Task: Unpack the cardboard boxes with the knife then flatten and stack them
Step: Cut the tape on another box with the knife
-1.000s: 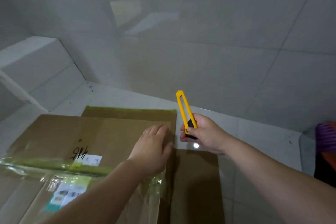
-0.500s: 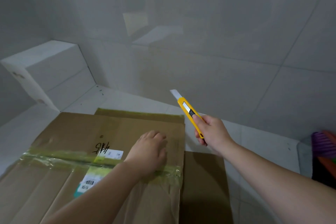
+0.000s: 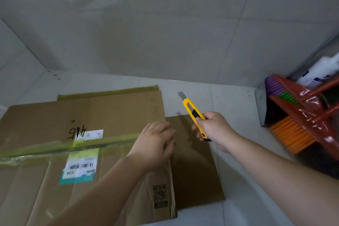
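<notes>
Yellow plastic utility knife (image 3: 192,111) gripped in right hand (image 3: 213,130), blade out, raised just right of flattened brown cardboard box (image 3: 113,115), left hand (image 3: 155,145) resting on box's right edge, fingers bent

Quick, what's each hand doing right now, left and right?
Left hand: open, fingers resting on the taped cardboard box.
Right hand: gripping the yellow utility knife, blade out, above the floor.
</notes>
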Action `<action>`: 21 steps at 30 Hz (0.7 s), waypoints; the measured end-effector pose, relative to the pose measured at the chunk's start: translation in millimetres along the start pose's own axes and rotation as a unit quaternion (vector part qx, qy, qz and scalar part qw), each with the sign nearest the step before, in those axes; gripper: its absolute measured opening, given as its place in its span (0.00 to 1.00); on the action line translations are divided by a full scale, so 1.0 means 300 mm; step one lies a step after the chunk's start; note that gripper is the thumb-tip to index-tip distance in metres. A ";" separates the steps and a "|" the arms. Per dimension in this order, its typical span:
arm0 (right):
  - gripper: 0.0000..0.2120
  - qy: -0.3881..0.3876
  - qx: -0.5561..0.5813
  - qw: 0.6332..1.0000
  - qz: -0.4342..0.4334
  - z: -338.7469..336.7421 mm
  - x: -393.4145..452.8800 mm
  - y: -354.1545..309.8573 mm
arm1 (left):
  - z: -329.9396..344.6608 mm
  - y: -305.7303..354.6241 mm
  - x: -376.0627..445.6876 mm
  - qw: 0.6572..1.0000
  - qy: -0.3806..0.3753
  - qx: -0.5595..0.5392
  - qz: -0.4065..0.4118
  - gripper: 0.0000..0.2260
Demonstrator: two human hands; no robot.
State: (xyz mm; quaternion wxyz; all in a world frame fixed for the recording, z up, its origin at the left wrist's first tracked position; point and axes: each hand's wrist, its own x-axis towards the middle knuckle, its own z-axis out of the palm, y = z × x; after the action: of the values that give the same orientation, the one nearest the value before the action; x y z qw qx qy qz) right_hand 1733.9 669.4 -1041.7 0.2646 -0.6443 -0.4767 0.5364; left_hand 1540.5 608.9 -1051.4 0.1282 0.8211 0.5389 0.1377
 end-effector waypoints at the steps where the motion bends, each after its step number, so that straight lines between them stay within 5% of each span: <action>1: 0.07 0.006 0.011 1.000 0.001 0.017 0.003 0.012 | 0.005 -0.001 -0.023 1.000 -0.008 0.002 -0.001 0.13; 6: 0.08 0.012 0.060 0.998 -0.026 0.115 0.095 0.047 | 0.021 -0.032 -0.125 0.985 -0.092 0.096 0.105 0.18; 12: 0.09 -0.017 0.094 0.995 -0.014 0.128 0.122 0.045 | -0.039 0.042 -0.146 0.962 -0.165 0.180 0.123 0.23; 15: 0.09 -0.035 0.094 0.995 -0.019 0.128 0.134 0.030 | -0.053 0.066 -0.143 0.948 -0.223 0.175 0.145 0.33; 19: 0.09 -0.066 0.093 0.993 -0.021 0.148 0.130 0.034 | -0.023 0.108 -0.199 0.896 -0.270 0.300 0.183 0.33; 21: 0.09 -0.071 0.090 0.993 -0.020 0.155 0.124 0.035 | -0.016 0.106 -0.198 0.908 -0.285 0.265 0.157 0.35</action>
State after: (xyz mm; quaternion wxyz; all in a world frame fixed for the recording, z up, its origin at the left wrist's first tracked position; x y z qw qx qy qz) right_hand 1692.3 690.7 -1080.1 0.2977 -0.5685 -0.4567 0.6161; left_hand 1543.1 542.3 -1040.6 0.0311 0.9031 0.3604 -0.2315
